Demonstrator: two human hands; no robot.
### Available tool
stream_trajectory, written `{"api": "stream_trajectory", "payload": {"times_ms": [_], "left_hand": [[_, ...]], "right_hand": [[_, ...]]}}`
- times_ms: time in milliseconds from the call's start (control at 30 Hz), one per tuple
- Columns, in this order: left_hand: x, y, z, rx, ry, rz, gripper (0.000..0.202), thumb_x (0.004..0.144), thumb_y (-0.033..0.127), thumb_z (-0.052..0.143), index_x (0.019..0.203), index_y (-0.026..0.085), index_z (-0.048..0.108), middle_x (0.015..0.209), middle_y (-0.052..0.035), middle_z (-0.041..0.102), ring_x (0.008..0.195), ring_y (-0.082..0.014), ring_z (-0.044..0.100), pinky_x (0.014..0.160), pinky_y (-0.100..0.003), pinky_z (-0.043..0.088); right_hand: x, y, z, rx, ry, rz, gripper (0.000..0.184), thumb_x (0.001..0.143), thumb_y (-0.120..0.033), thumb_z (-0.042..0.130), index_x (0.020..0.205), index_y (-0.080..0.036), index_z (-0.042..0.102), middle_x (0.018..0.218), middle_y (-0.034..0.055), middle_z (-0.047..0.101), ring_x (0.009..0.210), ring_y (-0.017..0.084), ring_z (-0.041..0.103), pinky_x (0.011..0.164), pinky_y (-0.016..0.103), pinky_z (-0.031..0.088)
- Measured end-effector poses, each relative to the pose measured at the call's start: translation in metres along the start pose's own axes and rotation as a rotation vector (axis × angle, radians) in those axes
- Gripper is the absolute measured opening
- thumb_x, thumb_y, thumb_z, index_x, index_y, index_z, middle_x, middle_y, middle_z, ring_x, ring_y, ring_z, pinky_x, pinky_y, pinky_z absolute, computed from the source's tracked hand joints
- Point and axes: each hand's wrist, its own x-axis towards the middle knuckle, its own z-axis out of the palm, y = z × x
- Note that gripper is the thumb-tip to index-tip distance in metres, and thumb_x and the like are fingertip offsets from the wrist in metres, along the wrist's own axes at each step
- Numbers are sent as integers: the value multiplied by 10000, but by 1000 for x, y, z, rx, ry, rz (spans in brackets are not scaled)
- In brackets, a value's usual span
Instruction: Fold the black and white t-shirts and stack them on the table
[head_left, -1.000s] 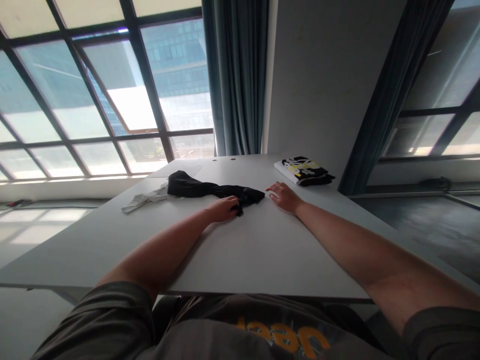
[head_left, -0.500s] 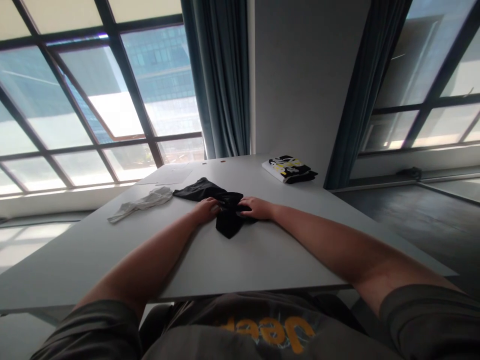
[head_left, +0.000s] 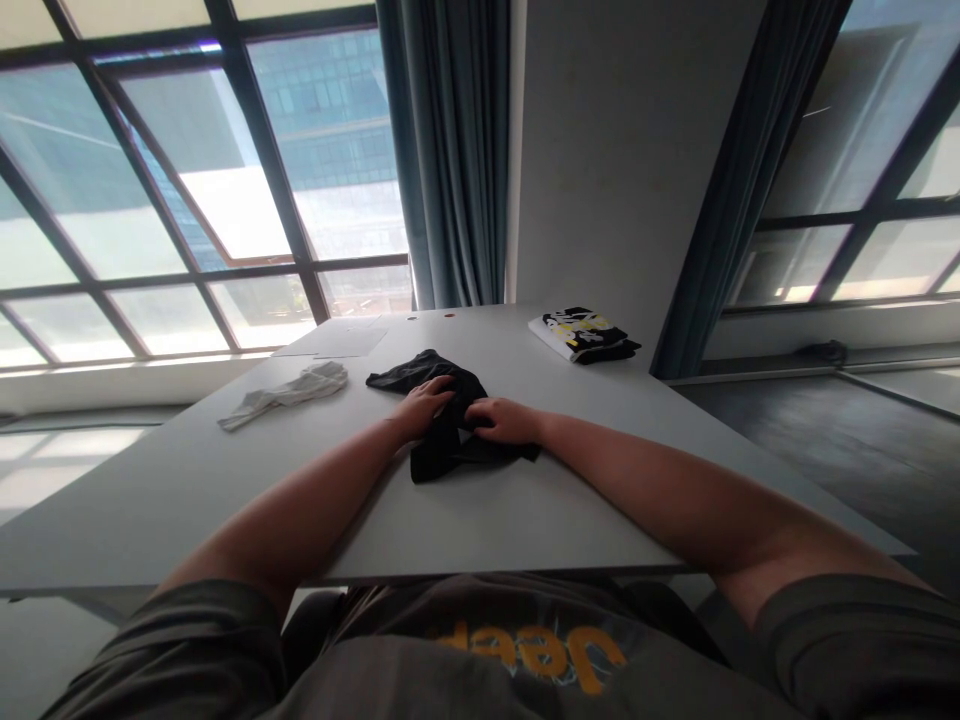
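Left hand: your fingers lie partly bent over the black garment; whether they grip it, you cannot tell.
Right hand: your fingers curl against the same cloth, near your left; grip likewise unclear.
Black garment: crumpled on the desk before you, beneath both hands; white garment to its left, apart; folded printed clothing beyond, at right.

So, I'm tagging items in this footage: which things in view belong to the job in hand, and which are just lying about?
In hand:
- black cloth, with the left hand and right hand both on it
- table, under the cloth

Apparently just lying about:
- white cloth, untouched
- folded clothes, untouched
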Motion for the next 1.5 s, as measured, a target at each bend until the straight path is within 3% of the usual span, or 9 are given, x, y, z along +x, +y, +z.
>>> {"api": "stream_trajectory", "payload": {"times_ms": [233,400,567,700,1033,1133,1300,1400,1500], "left_hand": [[-1,11,-9,70,12,48,308,860,223,704,1152,222,802,1551,-110,529,1375,-354,529,1181,-513,414],[0,13,-15,125,-3,64,350,747,119,638,1035,221,808,1565,-63,542,1395,-367,496,1175,-534,403],[2,11,-19,95,-72,136,372,743,99,582,1015,213,807,1437,-49,660,1314,-334,586,1188,-495,398],[4,13,-19,70,-125,183,346,763,109,588,1019,195,803,1379,-85,678,1250,-317,643,1186,-454,421],[7,17,-19,144,-189,189,181,837,181,622,949,213,761,1020,-76,687,990,-276,701,1045,-384,491],[5,13,-17,213,-172,79,168,869,192,645,990,221,758,1051,-83,687,1033,-298,682,1023,-417,486],[-3,-2,-16,282,36,-250,272,876,137,652,1088,248,781,1328,-100,632,1226,-350,586,1026,-484,474],[-3,-7,-23,200,116,-304,301,877,93,576,1035,237,789,1279,-89,660,1194,-321,600,1031,-466,484],[1,1,-30,23,65,-133,274,954,153,516,1030,207,774,1104,-83,713,1054,-267,652,1001,-398,511]], "right_hand": [[-6,26,-9,-52,40,96,224,857,-149,645,1046,-165,764,1123,91,723,1002,212,674,953,312,512],[-18,55,-28,-52,104,360,217,916,-222,643,1081,-187,779,1058,51,777,978,202,704,910,276,496],[-42,89,-48,-164,358,742,250,957,-250,606,1122,-168,775,1074,83,789,958,205,717,843,263,504],[-55,103,-52,-323,384,865,212,942,-255,624,1070,-184,777,1050,94,776,971,225,708,847,277,510],[-30,54,-40,-448,308,540,169,945,-229,648,1093,-179,711,1097,133,709,1009,272,632,945,359,475],[-23,42,-33,-373,239,393,191,956,-231,654,1124,-166,719,1068,117,707,999,259,636,951,360,473],[-16,30,-18,-142,71,87,249,988,-343,694,1174,-193,763,1157,99,696,1079,238,653,1023,356,487],[-15,28,-13,-108,42,96,356,936,-366,768,1250,-201,758,1125,90,692,1025,229,664,966,337,504],[-15,30,-14,-93,-1,209,361,957,-307,730,1297,-186,731,954,44,702,850,187,652,820,284,481]]}}
